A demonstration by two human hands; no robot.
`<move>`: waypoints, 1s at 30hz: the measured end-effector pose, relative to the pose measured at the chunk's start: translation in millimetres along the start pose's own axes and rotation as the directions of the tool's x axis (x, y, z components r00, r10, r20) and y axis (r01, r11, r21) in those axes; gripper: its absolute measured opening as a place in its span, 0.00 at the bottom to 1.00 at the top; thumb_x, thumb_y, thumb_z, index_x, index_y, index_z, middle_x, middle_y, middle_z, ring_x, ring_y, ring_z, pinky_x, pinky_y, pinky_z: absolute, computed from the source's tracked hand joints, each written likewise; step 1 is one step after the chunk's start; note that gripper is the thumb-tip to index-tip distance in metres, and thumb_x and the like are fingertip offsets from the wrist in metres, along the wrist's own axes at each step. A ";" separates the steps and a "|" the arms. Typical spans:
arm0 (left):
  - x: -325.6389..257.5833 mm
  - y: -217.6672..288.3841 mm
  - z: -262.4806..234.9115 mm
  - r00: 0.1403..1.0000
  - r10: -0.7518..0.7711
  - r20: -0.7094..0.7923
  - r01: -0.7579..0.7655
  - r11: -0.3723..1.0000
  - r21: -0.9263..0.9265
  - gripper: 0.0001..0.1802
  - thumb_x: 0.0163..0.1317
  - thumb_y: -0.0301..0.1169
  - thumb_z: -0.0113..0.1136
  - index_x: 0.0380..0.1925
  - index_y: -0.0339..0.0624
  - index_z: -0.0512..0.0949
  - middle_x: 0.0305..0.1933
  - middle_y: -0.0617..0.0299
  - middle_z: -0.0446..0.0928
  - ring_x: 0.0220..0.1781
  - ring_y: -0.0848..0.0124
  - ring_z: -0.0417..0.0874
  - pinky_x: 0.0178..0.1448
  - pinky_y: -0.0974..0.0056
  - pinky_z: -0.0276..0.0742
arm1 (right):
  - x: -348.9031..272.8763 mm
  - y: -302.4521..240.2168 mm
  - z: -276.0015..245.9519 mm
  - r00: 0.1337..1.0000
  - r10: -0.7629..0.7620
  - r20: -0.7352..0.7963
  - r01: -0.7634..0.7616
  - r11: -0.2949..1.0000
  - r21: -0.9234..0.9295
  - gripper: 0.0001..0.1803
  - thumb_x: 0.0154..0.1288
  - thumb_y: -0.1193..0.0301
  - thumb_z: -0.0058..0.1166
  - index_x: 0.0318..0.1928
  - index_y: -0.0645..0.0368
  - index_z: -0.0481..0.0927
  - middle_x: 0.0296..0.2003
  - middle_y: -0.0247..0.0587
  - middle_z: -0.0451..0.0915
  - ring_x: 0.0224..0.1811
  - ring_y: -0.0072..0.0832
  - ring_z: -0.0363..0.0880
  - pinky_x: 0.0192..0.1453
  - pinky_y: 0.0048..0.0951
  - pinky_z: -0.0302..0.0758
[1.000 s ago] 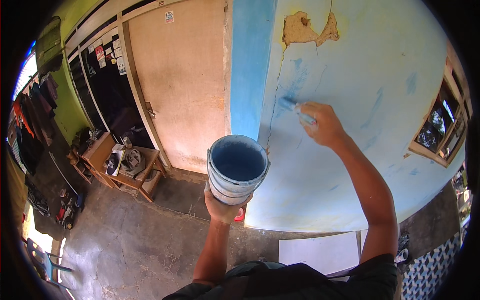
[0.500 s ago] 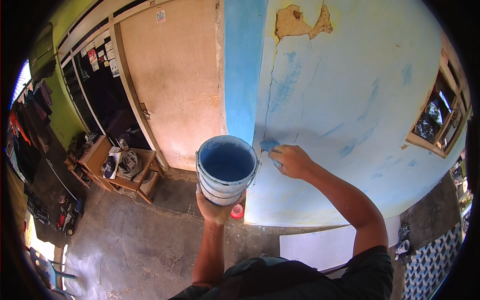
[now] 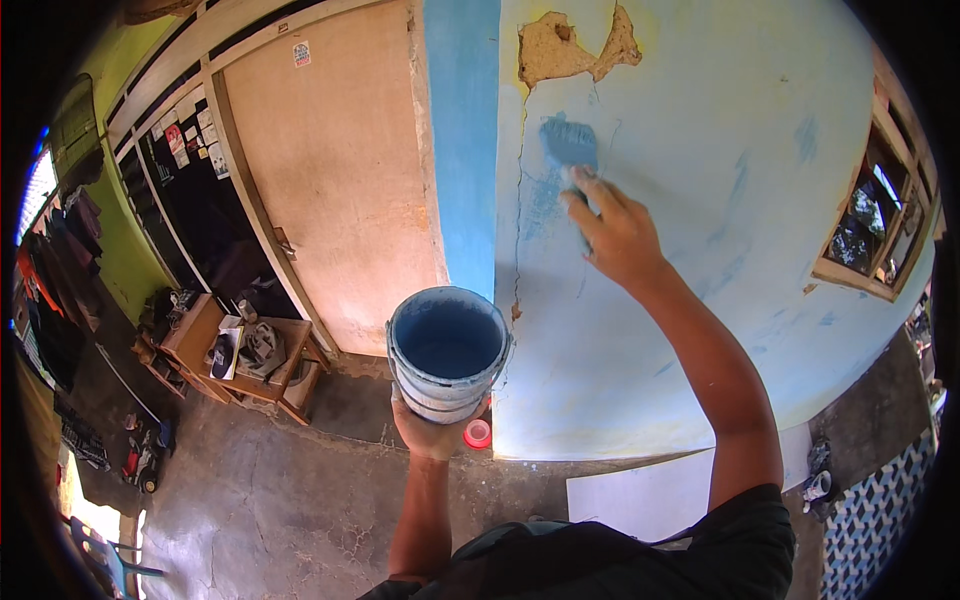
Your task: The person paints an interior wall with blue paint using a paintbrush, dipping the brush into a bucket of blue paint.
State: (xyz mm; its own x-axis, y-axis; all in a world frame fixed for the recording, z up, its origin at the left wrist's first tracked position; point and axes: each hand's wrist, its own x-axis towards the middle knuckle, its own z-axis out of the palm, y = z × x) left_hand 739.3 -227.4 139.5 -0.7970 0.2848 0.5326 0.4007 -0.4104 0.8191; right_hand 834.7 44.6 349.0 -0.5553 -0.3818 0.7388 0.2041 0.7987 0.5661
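My left hand (image 3: 430,432) is wrapped round the lower part of a paint bucket (image 3: 445,395), holding it up from below. The bucket is white, smeared with blue, and its inside is coated in blue paint. A wire handle hangs at its sides. In my right hand (image 3: 622,228) is a wide paintbrush (image 3: 568,143) with blue bristles, its handle mostly hidden by my fingers. The bristles lie against the pale blue wall (image 3: 660,330), below a patch of bare, broken plaster (image 3: 560,55). Darker blue strokes and a long crack mark the wall near the brush.
A strip of deeper blue (image 3: 462,150) runs between the wall and a pale wooden door (image 3: 330,170). At the left stands a small wooden table (image 3: 275,365) with things on it. A white sheet (image 3: 640,497) lies at the wall's foot, near a red ring-shaped object (image 3: 478,433).
My right hand has moved up the wall with the paintbrush, from low by the crack to just under the broken plaster. My left hand keeps holding the bucket.
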 end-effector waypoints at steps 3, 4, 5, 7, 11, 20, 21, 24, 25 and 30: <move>2.5 25.7 8.3 0.871 -0.491 0.032 0.383 0.635 -0.671 0.53 0.32 0.28 0.91 0.62 0.38 0.71 0.57 0.59 0.82 0.55 0.70 0.84 0.61 0.62 0.83 | -37.6 -49.5 16.8 0.985 -0.104 0.136 0.084 0.986 0.142 0.14 0.59 0.73 0.64 0.46 0.62 0.82 0.58 0.60 0.82 0.62 0.45 0.86 0.51 0.32 0.89; 2.7 17.2 7.4 0.874 -0.485 0.019 0.378 0.656 -0.653 0.53 0.32 0.28 0.91 0.62 0.38 0.71 0.57 0.59 0.82 0.55 0.70 0.85 0.61 0.62 0.83 | -50.7 -62.9 24.9 0.954 -0.126 0.273 0.050 0.962 0.270 0.15 0.59 0.73 0.65 0.47 0.62 0.82 0.59 0.58 0.83 0.60 0.44 0.86 0.53 0.36 0.88; 0.9 14.1 5.5 0.883 -0.470 0.000 0.364 0.684 -0.632 0.52 0.33 0.28 0.91 0.62 0.38 0.71 0.57 0.58 0.82 0.56 0.69 0.85 0.61 0.61 0.84 | -52.1 -73.1 22.4 0.920 -0.115 0.374 -0.040 0.924 0.382 0.15 0.59 0.73 0.65 0.47 0.62 0.83 0.56 0.56 0.84 0.57 0.45 0.87 0.54 0.39 0.87; -0.8 9.6 4.5 0.889 -0.458 -0.010 0.359 0.712 -0.604 0.52 0.33 0.27 0.90 0.62 0.38 0.71 0.57 0.58 0.82 0.56 0.69 0.85 0.60 0.59 0.84 | -51.8 -75.4 20.0 0.872 -0.127 0.472 -0.135 0.865 0.483 0.14 0.59 0.74 0.66 0.46 0.61 0.84 0.54 0.54 0.85 0.55 0.46 0.88 0.54 0.42 0.86; -7.9 -31.9 -25.8 0.907 -0.372 0.196 0.380 0.527 -0.760 0.36 0.60 0.39 0.65 0.69 0.47 0.68 0.71 0.57 0.72 0.69 0.57 0.76 0.66 0.42 0.78 | -10.3 -30.1 -3.8 0.843 0.225 0.489 -0.483 0.718 0.501 0.16 0.57 0.78 0.65 0.48 0.62 0.87 0.44 0.53 0.87 0.44 0.54 0.86 0.52 0.45 0.82; -17.3 -49.2 -29.3 0.878 -0.434 0.202 0.409 0.461 -0.788 0.34 0.75 0.57 0.36 0.75 0.56 0.65 0.78 0.55 0.66 0.79 0.48 0.65 0.72 0.31 0.65 | -6.8 -11.0 6.4 0.987 0.053 -0.152 -0.044 0.997 0.062 0.14 0.56 0.78 0.66 0.44 0.58 0.83 0.54 0.54 0.84 0.53 0.46 0.90 0.49 0.35 0.89; -17.2 -51.2 -27.8 0.886 -0.424 0.187 0.403 0.506 -0.763 0.35 0.74 0.58 0.35 0.75 0.56 0.64 0.78 0.55 0.66 0.79 0.48 0.65 0.72 0.31 0.64 | -33.0 -26.9 26.0 0.993 0.003 -0.115 0.003 0.999 0.052 0.11 0.58 0.77 0.65 0.42 0.59 0.82 0.55 0.58 0.83 0.53 0.47 0.89 0.48 0.34 0.90; -16.4 -34.9 -32.2 0.779 -0.561 0.281 0.435 0.160 -0.886 0.33 0.75 0.57 0.35 0.74 0.56 0.65 0.78 0.55 0.66 0.80 0.48 0.65 0.72 0.31 0.63 | -100.6 -100.4 53.4 0.991 -0.120 0.061 0.108 0.979 0.175 0.06 0.62 0.75 0.60 0.39 0.63 0.81 0.52 0.60 0.83 0.53 0.48 0.90 0.46 0.33 0.90; -16.6 -30.1 -31.0 0.778 -0.566 0.273 0.425 0.154 -0.892 0.33 0.75 0.57 0.35 0.74 0.56 0.65 0.78 0.55 0.66 0.80 0.48 0.65 0.72 0.31 0.63 | -120.6 -114.3 60.8 0.969 -0.153 0.195 0.084 0.943 0.321 0.08 0.60 0.75 0.62 0.41 0.63 0.83 0.50 0.58 0.83 0.50 0.45 0.90 0.43 0.34 0.90; -23.4 -54.9 -45.3 0.826 -0.524 0.210 0.372 0.225 -0.901 0.31 0.76 0.55 0.36 0.72 0.56 0.65 0.78 0.56 0.66 0.78 0.50 0.67 0.72 0.33 0.65 | -103.3 -97.3 44.4 0.842 0.068 0.535 -0.383 0.774 0.504 0.16 0.56 0.76 0.65 0.47 0.57 0.85 0.48 0.46 0.85 0.44 0.49 0.87 0.49 0.45 0.84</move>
State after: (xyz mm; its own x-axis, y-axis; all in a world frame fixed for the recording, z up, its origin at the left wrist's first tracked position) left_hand 715.4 -250.7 72.3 -0.7731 0.6318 0.0557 -0.6130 -0.7668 0.1905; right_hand 836.4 27.0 201.4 -0.8850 -0.0180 0.4652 -0.0355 0.9989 -0.0289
